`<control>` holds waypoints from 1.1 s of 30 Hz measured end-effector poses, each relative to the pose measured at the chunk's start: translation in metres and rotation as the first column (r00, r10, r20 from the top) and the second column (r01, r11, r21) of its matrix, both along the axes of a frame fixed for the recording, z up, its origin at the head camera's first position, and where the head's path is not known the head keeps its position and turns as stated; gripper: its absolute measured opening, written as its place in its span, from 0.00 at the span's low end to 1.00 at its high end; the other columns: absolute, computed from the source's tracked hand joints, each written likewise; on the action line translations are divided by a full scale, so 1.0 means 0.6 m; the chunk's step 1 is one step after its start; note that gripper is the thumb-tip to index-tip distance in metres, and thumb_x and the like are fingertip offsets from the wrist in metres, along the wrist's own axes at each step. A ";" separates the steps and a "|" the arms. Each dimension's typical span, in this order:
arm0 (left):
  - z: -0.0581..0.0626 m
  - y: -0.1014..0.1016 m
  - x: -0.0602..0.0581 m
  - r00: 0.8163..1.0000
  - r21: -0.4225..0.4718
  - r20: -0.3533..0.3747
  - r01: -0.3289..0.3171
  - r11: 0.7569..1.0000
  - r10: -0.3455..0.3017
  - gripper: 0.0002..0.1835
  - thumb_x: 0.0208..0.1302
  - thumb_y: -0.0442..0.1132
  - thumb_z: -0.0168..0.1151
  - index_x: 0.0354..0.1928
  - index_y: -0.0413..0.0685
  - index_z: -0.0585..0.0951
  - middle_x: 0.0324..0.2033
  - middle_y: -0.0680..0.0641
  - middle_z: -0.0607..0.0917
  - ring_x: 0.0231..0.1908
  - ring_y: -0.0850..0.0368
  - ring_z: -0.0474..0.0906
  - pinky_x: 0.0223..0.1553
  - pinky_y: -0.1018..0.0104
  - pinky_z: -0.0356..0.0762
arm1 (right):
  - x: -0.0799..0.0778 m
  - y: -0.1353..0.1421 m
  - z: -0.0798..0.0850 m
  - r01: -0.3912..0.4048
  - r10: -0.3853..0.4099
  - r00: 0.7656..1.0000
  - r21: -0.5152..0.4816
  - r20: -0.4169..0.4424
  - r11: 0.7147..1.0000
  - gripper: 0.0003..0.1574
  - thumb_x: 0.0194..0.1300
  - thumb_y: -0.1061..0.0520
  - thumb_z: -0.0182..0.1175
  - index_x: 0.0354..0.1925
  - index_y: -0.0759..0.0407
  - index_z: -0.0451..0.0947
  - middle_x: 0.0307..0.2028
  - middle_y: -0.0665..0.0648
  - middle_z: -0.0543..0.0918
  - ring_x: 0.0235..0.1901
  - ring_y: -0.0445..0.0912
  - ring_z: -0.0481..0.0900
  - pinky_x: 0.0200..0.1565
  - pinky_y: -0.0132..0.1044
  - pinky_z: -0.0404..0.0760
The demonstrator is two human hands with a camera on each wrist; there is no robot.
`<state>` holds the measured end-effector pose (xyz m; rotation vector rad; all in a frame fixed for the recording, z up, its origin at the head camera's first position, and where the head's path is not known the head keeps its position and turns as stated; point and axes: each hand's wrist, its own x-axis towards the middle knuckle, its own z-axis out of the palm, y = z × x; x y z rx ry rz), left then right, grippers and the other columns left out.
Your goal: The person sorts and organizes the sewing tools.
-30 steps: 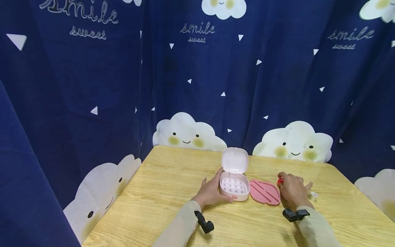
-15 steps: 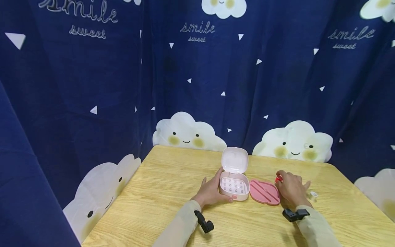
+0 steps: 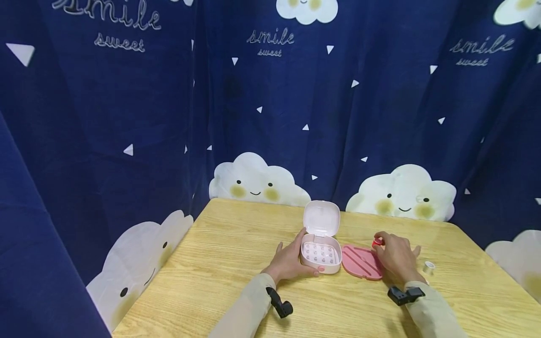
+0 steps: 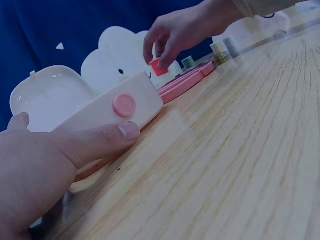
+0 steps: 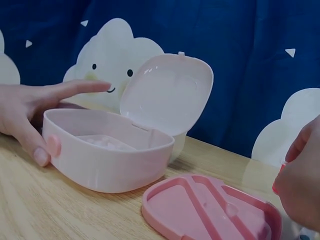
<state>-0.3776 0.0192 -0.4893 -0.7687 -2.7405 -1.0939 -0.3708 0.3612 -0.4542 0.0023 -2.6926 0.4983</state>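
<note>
right wrist view: my right hand (image 5: 302, 180) runs off the edge and hides most of the red thing (image 5: 276, 185) | pink tray (image 5: 172, 207) cut off below | left wrist view: can't see inside the box (image 4: 145, 102), little round things (image 4: 220, 51) too blurry

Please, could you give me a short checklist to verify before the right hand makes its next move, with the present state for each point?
1. Lid raised, box accessible: ok.
2. Box supported: ok; the left hand spans its left side, thumb at the front.
3. Small red piece in the right hand: ok; it is pinched at the fingertips.
4. Right hand free to take another thing: not ok; it holds the red piece.
5. Whole surface of the pink tray visible beside the box: not ok; in the head view the right hand hides its right edge.
6. Pinch firm enough: cannot tell from these views.
</note>
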 end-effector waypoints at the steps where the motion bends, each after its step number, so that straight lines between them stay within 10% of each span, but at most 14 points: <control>1: 0.000 0.000 0.000 1.000 0.002 0.000 0.001 1.000 -0.001 0.72 0.42 0.67 0.82 0.84 0.61 0.46 0.77 0.53 0.65 0.69 0.55 0.69 0.74 0.35 0.41 | 0.001 -0.001 0.000 -0.005 0.005 1.000 -0.002 -0.011 1.000 0.19 0.66 0.58 0.69 0.53 0.63 0.82 0.43 0.68 0.85 0.48 0.74 0.74 0.55 0.90 0.31; 21: 0.003 0.002 0.002 1.000 0.001 0.012 -0.010 1.000 0.010 0.72 0.42 0.66 0.83 0.84 0.65 0.45 0.76 0.55 0.65 0.70 0.55 0.67 0.75 0.36 0.40 | 0.017 -0.019 0.006 -0.088 0.081 0.991 -0.065 -0.109 0.994 0.15 0.64 0.56 0.73 0.48 0.57 0.87 0.37 0.60 0.88 0.40 0.62 0.82 0.54 0.84 0.48; 33: 0.003 0.000 0.001 1.000 -0.010 0.000 -0.003 1.000 0.003 0.72 0.43 0.66 0.82 0.84 0.63 0.46 0.77 0.57 0.64 0.70 0.56 0.68 0.74 0.35 0.41 | 0.014 -0.030 0.009 -0.138 0.133 0.988 -0.072 -0.077 0.988 0.21 0.58 0.54 0.77 0.49 0.57 0.88 0.38 0.59 0.89 0.39 0.59 0.82 0.40 0.53 0.64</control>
